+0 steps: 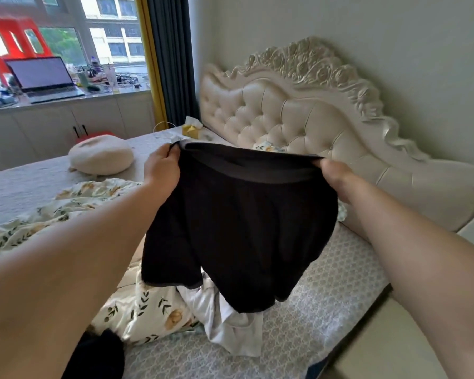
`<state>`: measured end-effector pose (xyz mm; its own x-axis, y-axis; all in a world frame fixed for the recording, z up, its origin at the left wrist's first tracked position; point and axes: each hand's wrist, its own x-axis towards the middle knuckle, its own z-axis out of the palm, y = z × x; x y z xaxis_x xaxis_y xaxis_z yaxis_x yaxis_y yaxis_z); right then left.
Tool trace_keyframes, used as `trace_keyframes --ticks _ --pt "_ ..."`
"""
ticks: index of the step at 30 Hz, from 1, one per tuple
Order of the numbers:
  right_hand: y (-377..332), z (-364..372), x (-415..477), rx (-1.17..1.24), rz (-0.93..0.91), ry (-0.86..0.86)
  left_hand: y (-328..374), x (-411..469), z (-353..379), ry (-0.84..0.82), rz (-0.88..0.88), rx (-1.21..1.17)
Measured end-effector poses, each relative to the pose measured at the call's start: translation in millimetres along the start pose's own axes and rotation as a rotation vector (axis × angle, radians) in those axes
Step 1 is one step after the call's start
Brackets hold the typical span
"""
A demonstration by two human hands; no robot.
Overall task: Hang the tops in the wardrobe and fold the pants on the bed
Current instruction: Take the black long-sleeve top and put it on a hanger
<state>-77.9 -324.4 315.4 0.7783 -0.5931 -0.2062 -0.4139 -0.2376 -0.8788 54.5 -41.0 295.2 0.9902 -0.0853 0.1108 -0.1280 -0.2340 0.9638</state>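
Matt black cloth shorts (241, 228), glossy tufted leather-look headboard (293, 119), patterned woven mattress cover (326, 305).

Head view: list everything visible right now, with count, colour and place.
patterned grey bed: one, grey, foreground and right
black elastic-waist shorts: one, black, held by the waistband above the bed
crumpled white garment: one, white, on the bed beneath the shorts
floral quilt: one, cream with green leaves, bunched on the bed's left
round cream cushion: one, cream, farther back on the bed
black cloth: one, black, bottom-left corner
tufted cream headboard: one, cream, at the bed's head
yellow tissue box: one, yellow, beside the headboard
grey laptop: one, grey, open on the window counter
dark curtain: one, dark grey, left of the headboard
left hand: one, pinching the waistband's left end
right hand: one, pinching the waistband's right end
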Motion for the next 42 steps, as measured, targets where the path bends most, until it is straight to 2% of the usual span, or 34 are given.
trace_keyframes --ticks 3,7,9,11,14,16,19,21,23,26,29,31,32,37,40,42 --pt "-35.5 -16.8 -9.0 0.012 -0.120 0.061 30.9 4.6 -9.2 0.044 0.063 0.020" --pt "-78.4 -36.0 -20.1 -0.062 -0.360 0.259 59.8 10.2 -16.1 0.103 0.129 -0.016" --pt "-78.3 -36.6 -21.4 -0.178 -0.371 0.296 59.4 10.8 -18.2 0.055 0.108 -0.024" --pt "-65.9 -33.7 -17.9 -0.247 -0.308 0.219 54.2 4.6 -17.2 -0.053 0.040 -0.062" --pt "-48.5 -30.5 -18.4 -0.169 -0.219 0.072 43.9 -9.5 -16.6 -0.202 -0.089 -0.187" --pt "-41.2 -31.3 -23.4 -0.143 -0.126 -0.100 37.7 -16.7 -23.5 -0.307 -0.138 -0.094" --pt "-36.9 -35.1 -29.9 -0.197 -0.003 -0.332 35.1 -22.7 -38.3 -0.590 -0.288 0.156" --pt "-35.4 -34.7 -31.3 -0.200 -0.030 -0.405 31.5 -21.8 -40.8 -0.665 -0.310 0.314" --pt "-32.9 -28.6 -28.8 -0.248 -0.147 -0.347 22.7 -17.1 -41.0 -0.567 -0.309 0.288" --pt "-23.7 -14.4 -23.3 -0.473 -0.386 -0.123 10.2 -11.1 -39.8 -0.403 -0.356 0.101" --pt "-8.1 -1.1 -24.2 -0.772 -0.813 0.159 1.8 -7.6 -35.8 -0.334 -0.412 0.026" --pt "1.7 4.5 -22.6 -0.937 -1.132 0.270 1.1 -8.3 -34.3 -0.311 -0.435 0.025" --pt "5.1 5.8 -21.7 -0.971 -1.212 0.282 1.3 -8.9 -34.3 -0.303 -0.444 0.028" --pt "19.4 4.9 -6.0 -0.985 -1.168 0.232 -2.4 -8.2 -34.2 -0.297 -0.430 -0.014" --pt "20.6 2.6 -2.0 -0.912 -0.990 0.272 -1.9 -11.4 -33.6 -0.345 -0.461 -0.123" --pt "19.4 1.5 -0.3 -0.759 -0.860 0.361 3.5 -18.1 -30.9 -0.452 -0.497 -0.206"
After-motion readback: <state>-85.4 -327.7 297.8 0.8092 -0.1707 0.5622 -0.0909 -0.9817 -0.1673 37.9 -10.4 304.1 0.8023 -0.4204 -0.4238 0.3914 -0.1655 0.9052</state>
